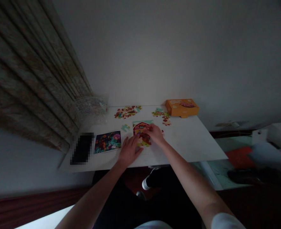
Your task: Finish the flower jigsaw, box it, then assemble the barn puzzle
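Observation:
A partly joined jigsaw puzzle (pixel 142 124) with a red barn picture lies in front of me on the white table (pixel 185 140). My left hand (pixel 128 151) rests with its fingers stretched out at the puzzle's lower left edge. Over the puzzle's right side, my right hand (pixel 156 134) is closed in a pinch on a small dark reddish puzzle piece, mostly hidden by the fingers. A pale green loose piece (pixel 125 128) lies left of the puzzle. Loose pieces form one pile (pixel 127 112) at the back and another (pixel 160 112) farther right.
An orange box (pixel 182 107) stands at the back right against the wall. A dark, colourful picture sheet (pixel 107 142) lies left of my left hand, beside a blurred-out black object (pixel 82 148). Clear bubble wrap (pixel 92 108) sits by the curtain (pixel 37 70).

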Demonstrator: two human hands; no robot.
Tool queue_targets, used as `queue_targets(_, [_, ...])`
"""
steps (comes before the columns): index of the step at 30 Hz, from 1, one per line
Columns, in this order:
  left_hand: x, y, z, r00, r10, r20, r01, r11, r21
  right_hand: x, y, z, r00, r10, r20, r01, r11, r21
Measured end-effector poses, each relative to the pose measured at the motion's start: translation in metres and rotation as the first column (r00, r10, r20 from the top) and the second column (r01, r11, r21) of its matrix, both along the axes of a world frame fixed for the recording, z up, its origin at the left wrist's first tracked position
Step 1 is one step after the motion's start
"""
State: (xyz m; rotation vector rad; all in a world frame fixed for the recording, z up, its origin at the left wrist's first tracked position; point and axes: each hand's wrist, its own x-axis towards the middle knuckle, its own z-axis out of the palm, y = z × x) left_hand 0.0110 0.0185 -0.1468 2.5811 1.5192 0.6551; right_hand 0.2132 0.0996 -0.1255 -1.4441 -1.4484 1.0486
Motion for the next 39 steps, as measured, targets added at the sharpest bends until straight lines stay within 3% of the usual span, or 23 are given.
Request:
queue_targets(5, [-0.004, -0.006, 0.007, 0.991, -0.132, 0.002, 0.132, 0.989, 0.073, -0.004, -0.067, -0.017, 0.996, -0.007, -0.089, 0.01, 0.999, 0.032])
queue_targets(10, [-0.001, -0.008, 0.012, 0.958, -0.285, -0.006, 0.285, 0.957, 0.061, -0.006, -0.096, -0.025, 0.997, -0.078, -0.02, 0.079, 0.994, 0.079])
queue_targets(15, [0.004, -0.007, 0.009, 0.918, -0.397, -0.004, 0.396, 0.915, 0.075, -0.007, -0.107, -0.022, 0.998, -0.056, -0.028, 0.059, 0.992, 0.114])
queue_targets(20, [-0.005, -0.008, 0.004, 0.928, -0.372, 0.031, 0.367, 0.925, 0.102, 0.0, -0.113, -0.014, 0.994, 0.064, -0.093, -0.056, 0.995, 0.083])
queue_targets(23, [-0.019, -0.01, 0.005, 0.932, -0.361, 0.033, 0.357, 0.93, 0.089, 0.016, -0.111, -0.012, 0.997, -0.036, 0.071, 0.027, 0.992, 0.127])
queue_targets(27, [-0.035, -0.011, 0.013, 0.926, -0.377, 0.003, 0.377, 0.926, 0.02, 0.04, -0.106, -0.013, 0.94, -0.164, 0.299, 0.107, 0.974, 0.198])
queue_targets(39, [-0.029, -0.011, 0.022, 0.893, -0.415, -0.175, 0.392, 0.907, -0.152, 0.045, -0.109, -0.023, 0.904, -0.125, 0.409, 0.051, 0.981, 0.186])
